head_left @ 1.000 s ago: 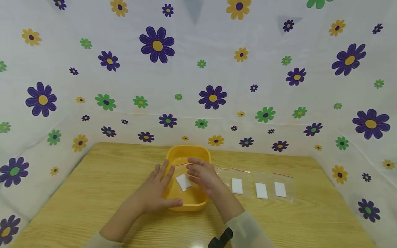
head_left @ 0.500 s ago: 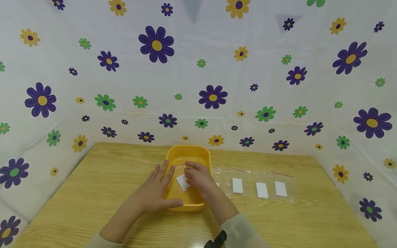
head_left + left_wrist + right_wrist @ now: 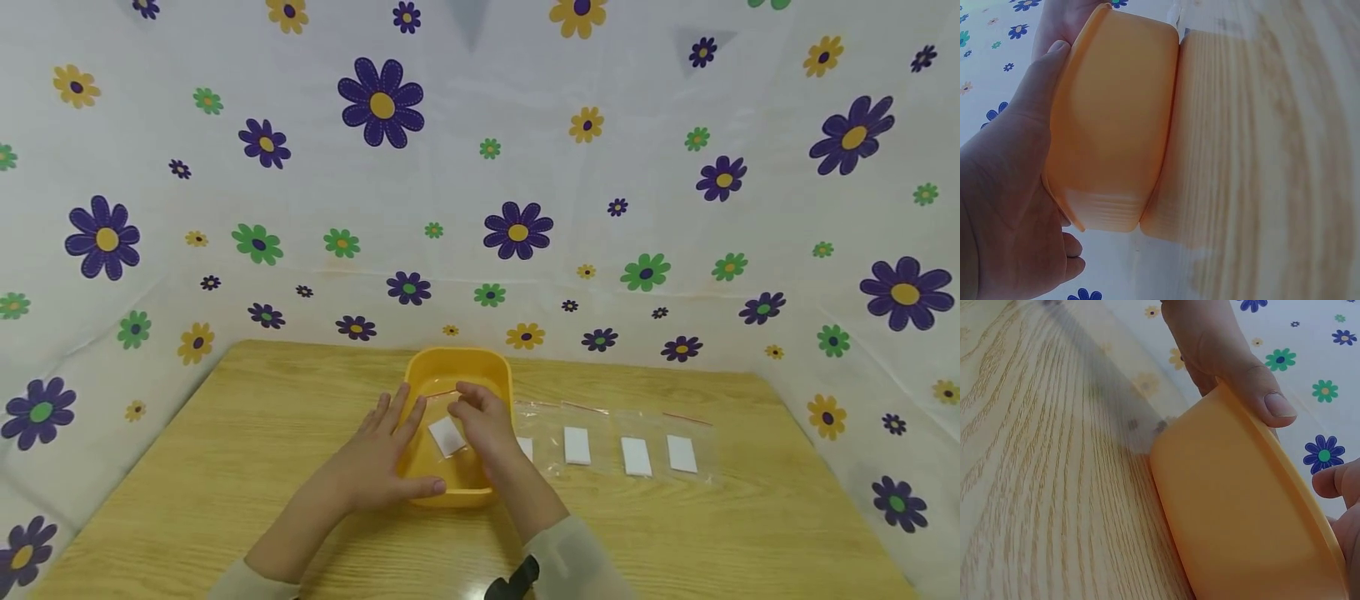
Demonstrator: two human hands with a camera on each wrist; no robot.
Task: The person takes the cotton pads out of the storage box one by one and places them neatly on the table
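A yellow plastic tub [image 3: 461, 360] stands on the table. Inside lies a clear zip bag with a red seal line and a white rectangular piece [image 3: 447, 437] in it. My left hand [image 3: 367, 467] rests on the tub's left side, fingers straight and spread, with the thumb across the near rim. In the left wrist view, that thumb lies along the tub's edge [image 3: 1110, 119]. My right hand [image 3: 487, 429] reaches into the tub from the right, bent fingertips at the right end of the red seal. Whether they pinch the bag is hidden; the right wrist view shows mostly the tub's outside [image 3: 1241, 494].
Several similar zip bags, each with a white piece, lie in a row on the wooden table [image 3: 262, 433] right of the tub, among them a bag [image 3: 577, 446] and another bag [image 3: 682, 454]. Flower-printed cloth [image 3: 450, 183] hangs around the table's back and sides.
My right hand has shifted left and further over the bag, its fingers bending in toward the red seal. My left hand and the tub have stayed in place.
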